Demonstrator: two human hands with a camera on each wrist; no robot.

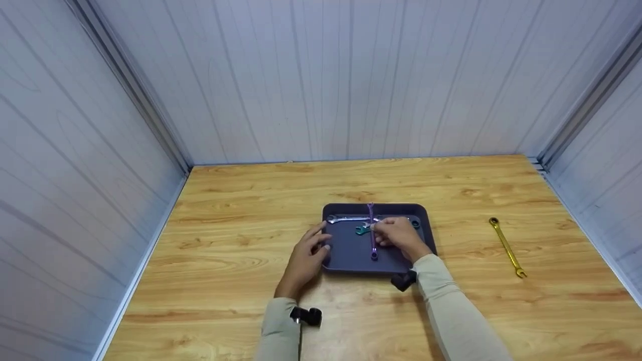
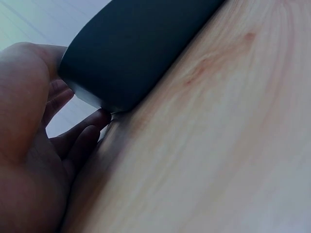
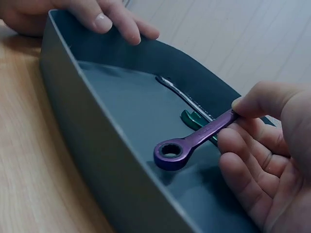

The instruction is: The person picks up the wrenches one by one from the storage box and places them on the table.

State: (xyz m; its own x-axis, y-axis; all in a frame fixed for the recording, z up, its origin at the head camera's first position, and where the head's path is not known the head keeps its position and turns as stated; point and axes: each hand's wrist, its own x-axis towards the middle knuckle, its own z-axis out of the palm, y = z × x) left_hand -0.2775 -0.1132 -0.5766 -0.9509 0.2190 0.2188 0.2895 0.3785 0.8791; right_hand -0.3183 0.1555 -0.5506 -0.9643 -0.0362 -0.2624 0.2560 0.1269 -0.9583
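Note:
A purple combination wrench (image 1: 373,240) is pinched between the thumb and fingers of my right hand (image 1: 397,234), held over the dark grey tray (image 1: 346,253). Its ratchet ring (image 3: 171,154) points toward the near wall in the right wrist view. Beneath it in the tray lie a green wrench (image 1: 362,230), partly covered by the right hand, and a silver wrench (image 1: 348,218) along the far side. My left hand (image 1: 303,258) holds the tray's left wall, thumb and fingers hooked over the rim, with other fingers low against the outside in the left wrist view.
A yellow-gold wrench (image 1: 507,248) lies on the wooden table (image 1: 241,240) to the right of the tray. White panel walls (image 1: 321,80) rise at the back and both sides of the table. A black wrist camera (image 1: 404,281) overlaps the tray's near right edge.

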